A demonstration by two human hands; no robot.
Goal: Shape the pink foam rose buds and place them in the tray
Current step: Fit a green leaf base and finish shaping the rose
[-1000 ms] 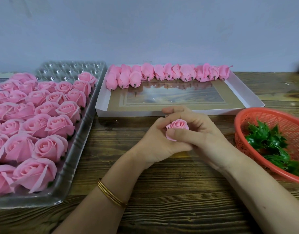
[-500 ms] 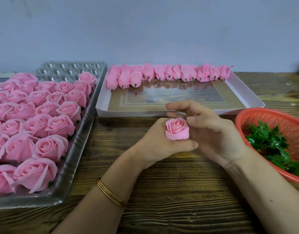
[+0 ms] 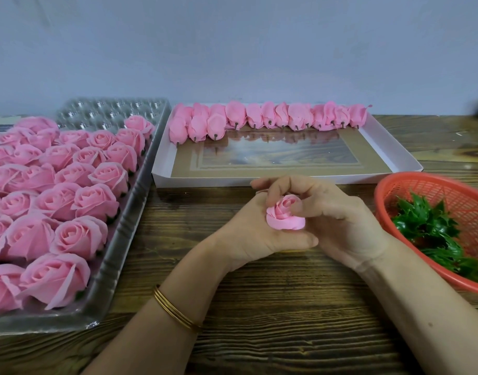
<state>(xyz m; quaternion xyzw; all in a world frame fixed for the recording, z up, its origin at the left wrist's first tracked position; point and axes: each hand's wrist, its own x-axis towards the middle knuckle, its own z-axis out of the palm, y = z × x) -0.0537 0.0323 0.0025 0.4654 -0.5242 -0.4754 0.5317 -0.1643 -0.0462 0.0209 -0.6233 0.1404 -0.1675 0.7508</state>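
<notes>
Nearest, at the front edge of the dark wooden surface: two bare forearms reaching in, a set of thin gold bangles around the left wrist.

Just beyond, mid-surface: left hand cupped palm-up around a pink foam rose bud, thumb lying under its base. Right hand curled over from the right, fingertips pressed on the bud's upper petals, forefinger arched over the top. Bud held between both hands, above the surface, spiral centre facing up.

Along the left edge: a clear plastic tray running from the front toward the back, packed with opened pink foam roses sitting upright in rows, green bases showing beneath a few. Far end of that tray showing bare moulded cups, one lone rose at the head of the filled rows.

At the right edge: a red mesh basket, partly cut off by the frame, holding glossy green leaf pieces.

Farther back, centre: a shallow white cardboard box with a shiny floor. Against its far wall, a row of closed pink buds lying on their sides, short dark stems pointing forward.

Behind everything: a plain pale wall.
</notes>
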